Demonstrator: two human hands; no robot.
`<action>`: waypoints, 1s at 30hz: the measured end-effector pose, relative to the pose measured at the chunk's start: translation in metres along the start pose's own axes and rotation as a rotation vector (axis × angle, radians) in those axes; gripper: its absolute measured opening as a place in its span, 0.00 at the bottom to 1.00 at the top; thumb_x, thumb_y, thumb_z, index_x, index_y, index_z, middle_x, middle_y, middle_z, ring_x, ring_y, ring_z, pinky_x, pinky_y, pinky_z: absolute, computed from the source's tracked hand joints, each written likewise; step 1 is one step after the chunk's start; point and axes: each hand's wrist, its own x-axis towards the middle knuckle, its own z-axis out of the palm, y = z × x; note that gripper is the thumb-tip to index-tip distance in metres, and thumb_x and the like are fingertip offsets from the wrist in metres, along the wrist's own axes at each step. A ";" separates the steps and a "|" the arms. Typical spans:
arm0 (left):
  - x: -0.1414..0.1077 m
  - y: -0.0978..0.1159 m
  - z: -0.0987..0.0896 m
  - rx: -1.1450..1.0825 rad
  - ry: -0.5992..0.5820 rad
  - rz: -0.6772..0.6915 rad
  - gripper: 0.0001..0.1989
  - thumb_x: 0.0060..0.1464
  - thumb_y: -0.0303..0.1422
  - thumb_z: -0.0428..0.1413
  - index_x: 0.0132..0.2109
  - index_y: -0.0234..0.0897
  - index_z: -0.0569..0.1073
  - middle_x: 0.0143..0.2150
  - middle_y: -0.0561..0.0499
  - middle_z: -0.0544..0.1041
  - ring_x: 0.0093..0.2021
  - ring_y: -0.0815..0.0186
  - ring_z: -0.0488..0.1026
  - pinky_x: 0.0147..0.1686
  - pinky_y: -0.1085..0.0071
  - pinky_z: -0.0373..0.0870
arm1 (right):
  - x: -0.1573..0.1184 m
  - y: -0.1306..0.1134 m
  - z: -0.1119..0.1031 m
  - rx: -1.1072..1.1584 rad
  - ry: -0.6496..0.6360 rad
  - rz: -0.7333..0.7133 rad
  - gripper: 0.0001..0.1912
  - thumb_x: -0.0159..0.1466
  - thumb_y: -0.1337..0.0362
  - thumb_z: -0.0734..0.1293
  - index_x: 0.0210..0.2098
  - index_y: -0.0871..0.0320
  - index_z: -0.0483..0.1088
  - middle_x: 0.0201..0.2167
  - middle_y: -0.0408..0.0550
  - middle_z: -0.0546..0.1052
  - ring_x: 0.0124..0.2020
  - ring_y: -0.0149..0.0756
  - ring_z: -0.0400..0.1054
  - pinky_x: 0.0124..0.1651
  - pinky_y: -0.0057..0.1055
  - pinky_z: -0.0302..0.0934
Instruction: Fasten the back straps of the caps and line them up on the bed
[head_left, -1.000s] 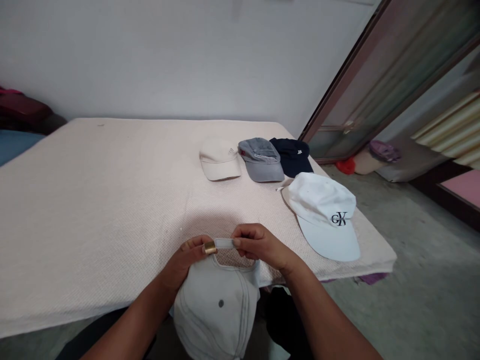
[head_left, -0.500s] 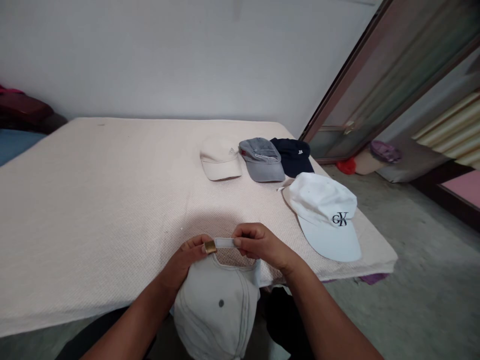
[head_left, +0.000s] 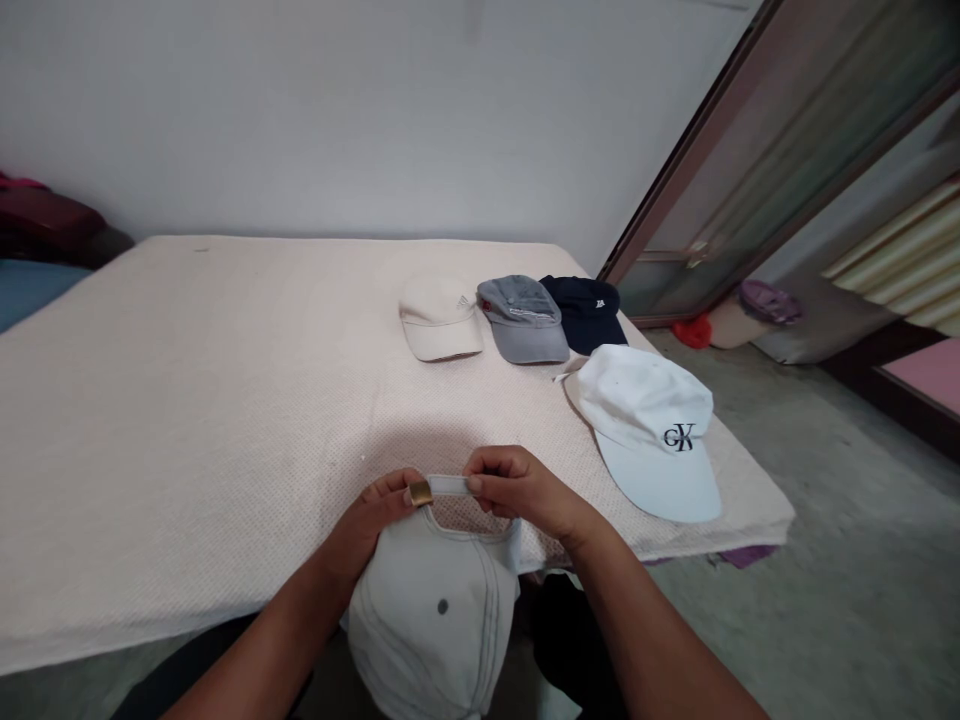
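Observation:
A light grey baseball cap hangs over my lap at the front edge of the bed, its rear opening towards the bed. My left hand is closed on the back of the cap at the brass buckle, thumb pressed against the metal. Between the hands the cap's pale adjusting strap runs straight across above the opening. Its other side is pinched by my right hand, between thumb and curled fingers. The cap's brim is out of sight.
A white cap with dark letters lies at the right edge of the bed. Behind it, a cream cap, a grey cap and a navy cap form a row. A wall borders the bed's far side.

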 end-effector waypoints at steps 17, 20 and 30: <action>0.000 0.001 0.002 0.022 0.008 0.010 0.11 0.43 0.35 0.64 0.27 0.34 0.70 0.19 0.56 0.69 0.18 0.75 0.62 0.19 0.78 0.56 | -0.003 -0.001 -0.002 0.012 -0.112 -0.012 0.11 0.58 0.58 0.69 0.32 0.61 0.69 0.17 0.36 0.62 0.18 0.22 0.52 0.21 0.22 0.45; 0.000 0.000 0.002 0.050 -0.008 -0.012 0.12 0.42 0.36 0.64 0.26 0.34 0.71 0.19 0.56 0.68 0.18 0.75 0.62 0.19 0.78 0.55 | -0.002 -0.001 -0.001 0.007 -0.106 -0.010 0.12 0.58 0.56 0.68 0.34 0.60 0.70 0.18 0.37 0.64 0.18 0.22 0.52 0.21 0.22 0.45; 0.001 0.001 0.003 0.115 -0.017 -0.032 0.11 0.44 0.37 0.63 0.27 0.34 0.72 0.20 0.55 0.69 0.19 0.75 0.61 0.21 0.78 0.55 | -0.002 -0.001 0.003 0.006 -0.111 -0.039 0.11 0.58 0.58 0.69 0.32 0.61 0.70 0.19 0.38 0.64 0.20 0.23 0.53 0.22 0.22 0.46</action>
